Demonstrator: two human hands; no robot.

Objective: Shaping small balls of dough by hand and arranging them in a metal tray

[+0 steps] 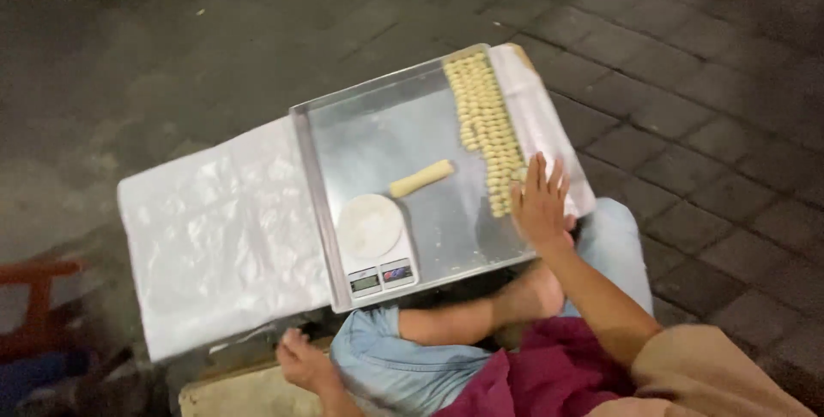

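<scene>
Here the right hand (pixel 539 209) lies flat, fingers spread and holding nothing, on the near end of the dough pieces (pixel 486 117) rowed along the right edge of the metal tray (pixel 319 172). Left of it sit a dough roll (pixel 421 178) and kitchen scale (pixel 374 242). The left hand (pixel 302 364), below the tray, seems empty. Pressing could squash the pieces.
</scene>
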